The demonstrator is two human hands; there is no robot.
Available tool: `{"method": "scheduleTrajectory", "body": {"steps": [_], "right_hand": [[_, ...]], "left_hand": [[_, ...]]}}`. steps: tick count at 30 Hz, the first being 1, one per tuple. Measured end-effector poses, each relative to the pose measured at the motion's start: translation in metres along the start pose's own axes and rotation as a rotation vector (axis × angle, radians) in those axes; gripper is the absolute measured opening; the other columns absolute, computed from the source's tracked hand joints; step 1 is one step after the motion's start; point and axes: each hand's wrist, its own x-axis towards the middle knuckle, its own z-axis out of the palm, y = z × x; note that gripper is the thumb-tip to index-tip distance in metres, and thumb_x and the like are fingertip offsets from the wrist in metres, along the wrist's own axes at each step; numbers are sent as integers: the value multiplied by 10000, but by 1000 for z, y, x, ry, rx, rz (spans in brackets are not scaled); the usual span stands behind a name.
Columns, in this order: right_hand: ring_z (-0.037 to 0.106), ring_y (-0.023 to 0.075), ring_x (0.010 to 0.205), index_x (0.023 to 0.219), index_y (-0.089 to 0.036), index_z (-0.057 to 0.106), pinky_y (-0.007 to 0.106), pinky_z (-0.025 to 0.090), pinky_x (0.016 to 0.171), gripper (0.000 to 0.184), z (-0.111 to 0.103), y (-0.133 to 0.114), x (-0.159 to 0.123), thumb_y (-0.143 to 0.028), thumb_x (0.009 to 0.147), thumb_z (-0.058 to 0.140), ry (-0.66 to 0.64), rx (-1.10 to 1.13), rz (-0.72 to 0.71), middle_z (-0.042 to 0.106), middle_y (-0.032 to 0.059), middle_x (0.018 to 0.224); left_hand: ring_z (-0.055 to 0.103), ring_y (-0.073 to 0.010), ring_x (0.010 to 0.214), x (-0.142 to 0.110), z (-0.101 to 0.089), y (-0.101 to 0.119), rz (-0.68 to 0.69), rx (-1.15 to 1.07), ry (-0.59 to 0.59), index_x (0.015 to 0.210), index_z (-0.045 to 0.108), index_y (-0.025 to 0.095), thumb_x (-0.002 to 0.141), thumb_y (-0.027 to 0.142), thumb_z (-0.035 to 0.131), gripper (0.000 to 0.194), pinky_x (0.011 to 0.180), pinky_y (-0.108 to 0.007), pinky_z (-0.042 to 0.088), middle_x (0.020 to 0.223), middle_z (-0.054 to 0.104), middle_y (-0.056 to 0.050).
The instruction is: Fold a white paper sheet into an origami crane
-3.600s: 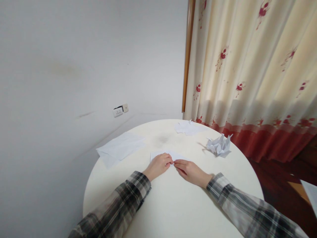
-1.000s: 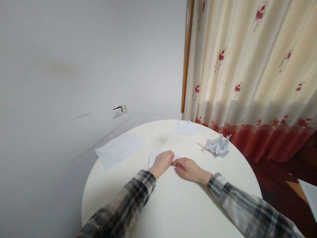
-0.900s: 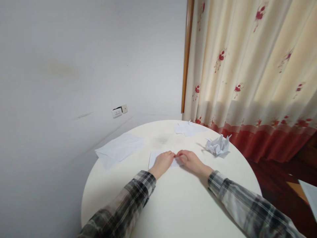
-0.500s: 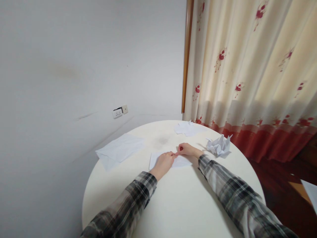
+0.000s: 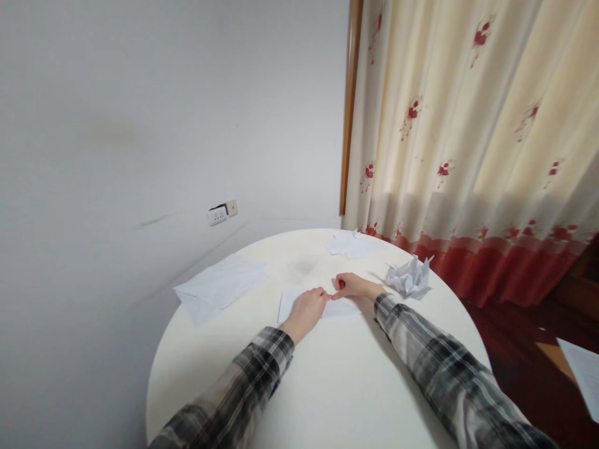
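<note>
Paper sheets (image 5: 222, 287) lie at left of table (image 5: 355, 380). Left hand (image 5: 306, 313) rests over white sheet (image 5: 341, 309), mid-table; fingers bent, grip cannot be told. Right hand (image 5: 352, 285) curls narrow at sheet's far edge; hold likewise unclear. Folded paper pieces (image 5: 410, 278) to its right. Far-right page (image 5: 580, 374): too blurred to read.

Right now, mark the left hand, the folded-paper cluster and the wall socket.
Left hand (image 5: 306, 310): head view, back of hand.
Folded-paper cluster (image 5: 410, 279): head view, its middle.
Wall socket (image 5: 217, 216): head view, white faceplate.
</note>
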Motion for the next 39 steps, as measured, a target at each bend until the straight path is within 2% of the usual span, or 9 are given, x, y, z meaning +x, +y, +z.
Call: {"method": "scheduleTrajectory", "body": {"steps": [6,14,27,39], "right_hand": [[374,76,526,655,-156,510,185,279,487,336,-2,8,-9,-400,526,701,-13,67,-2,447,-58,576],[375,80,533,667,-158,510,187,281,497,333,-7,7,-28,-391,525,700,13,40,25,454,-51,599],[359,76,537,697,-160,505,184,262,485,303,-12,5,-56,-365,563,683,21,70,15,422,-57,600],[366,80,543,757,-164,505,189,273,495,345,-14,9,-65,-409,579,669,-13,131,-4,427,-55,602]], "left_hand": [[530,-176,817,0,-2,0,-19,-1,-8,964,568,194,848,155,383,223,728,-288,409,872,556,-44],[529,-173,830,3,-5,0,-30,-13,-49,954,572,190,840,149,400,210,741,-285,396,871,549,-50],[527,-165,808,3,4,-8,-43,-26,-26,960,557,200,848,151,371,222,705,-264,407,865,534,-40],[522,-160,814,2,0,-8,-40,-16,-34,967,551,204,843,142,379,221,699,-250,409,879,533,-34]]}}
